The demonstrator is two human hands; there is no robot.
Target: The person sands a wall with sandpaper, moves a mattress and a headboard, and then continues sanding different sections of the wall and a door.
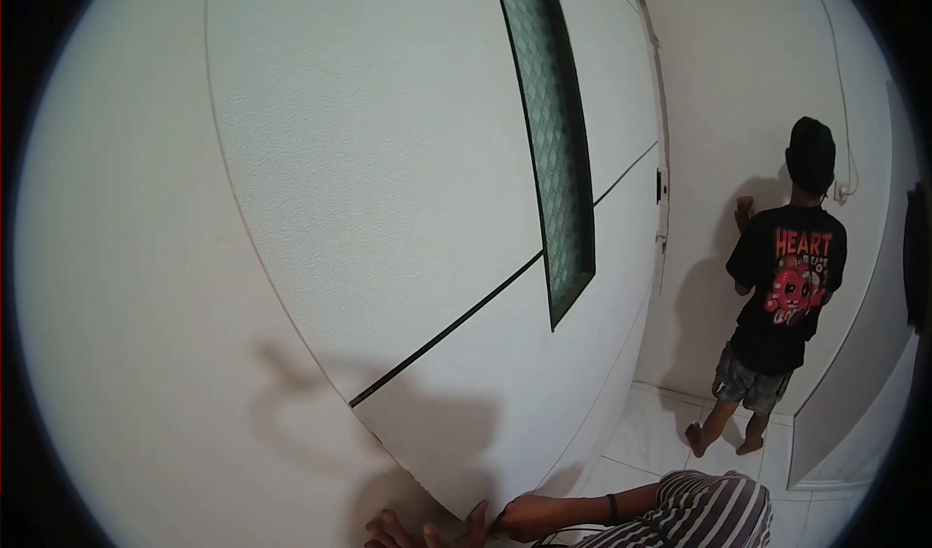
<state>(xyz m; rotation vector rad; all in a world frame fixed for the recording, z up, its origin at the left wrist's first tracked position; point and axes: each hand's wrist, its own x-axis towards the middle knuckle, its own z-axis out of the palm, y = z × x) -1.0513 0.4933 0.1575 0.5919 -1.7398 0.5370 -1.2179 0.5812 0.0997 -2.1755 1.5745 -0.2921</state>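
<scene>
The white door (408,160) fills the near left of the view, and its lower edge comes down to the bottom of the frame, where both hands meet it. The left hand (393,531) lies against that edge with its fingers spread wide. The right hand (529,517), just to the right of it, is curled at the door's bottom corner, though I cannot tell whether it grips anything. As a judgement, contact with the door is made and little else can be read as done (the door's face shows no mark or change). A dark groove (456,325) and a narrow glass panel (558,160) cross the door. No container shows. A striped sleeve (704,509) leads off right. Far right, another person (782,286) stands barefoot on the tiled floor (660,431), facing the wall (738,82).
</scene>
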